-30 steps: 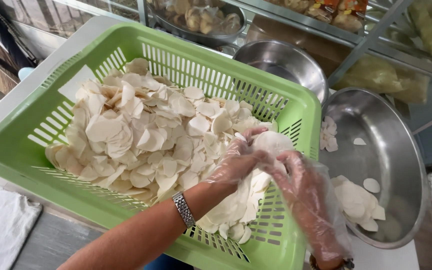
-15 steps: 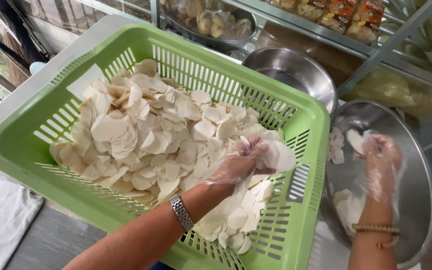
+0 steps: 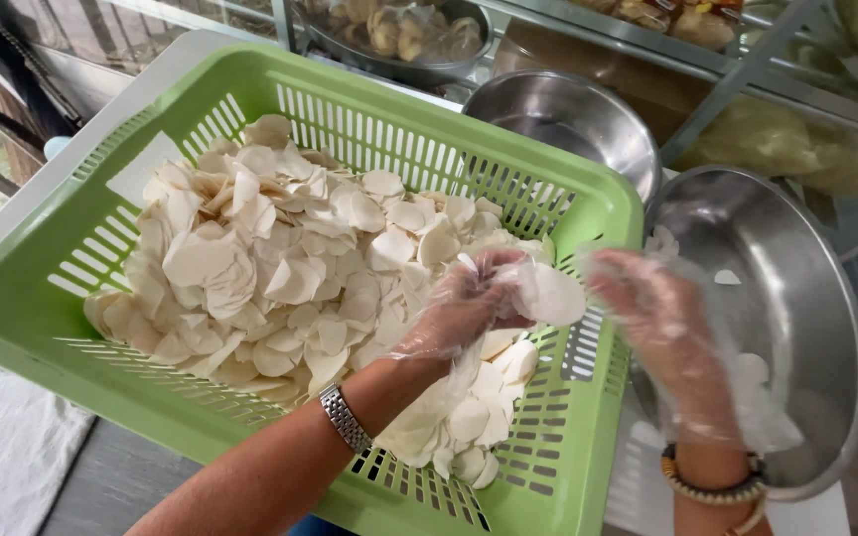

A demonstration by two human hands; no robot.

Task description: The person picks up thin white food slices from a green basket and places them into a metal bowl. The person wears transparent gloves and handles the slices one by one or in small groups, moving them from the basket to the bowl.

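A green slotted plastic basket (image 3: pixel 42 328) holds a heap of thin white round chips (image 3: pixel 270 258). My left hand (image 3: pixel 469 298), in a clear plastic glove, hovers over the basket's right side and pinches a stuck-together clump of white chips (image 3: pixel 548 293). My right hand (image 3: pixel 662 328), also in a clear glove, is just right of that clump, over the basket's right rim, with fingers spread and nothing in them. Under and beyond it stands a large steel bowl (image 3: pixel 796 258) with a few loose chips inside.
A second, smaller steel bowl (image 3: pixel 568 114) stands behind the basket. A further bowl of pale food (image 3: pixel 399 35) sits at the back on a metal-framed shelf. Bags of food (image 3: pixel 786 139) lie behind the large bowl. A white cloth (image 3: pixel 2 457) lies at lower left.
My right hand has come back from over the large steel bowl to the basket's right rim, next to the clump that my left hand keeps holding.
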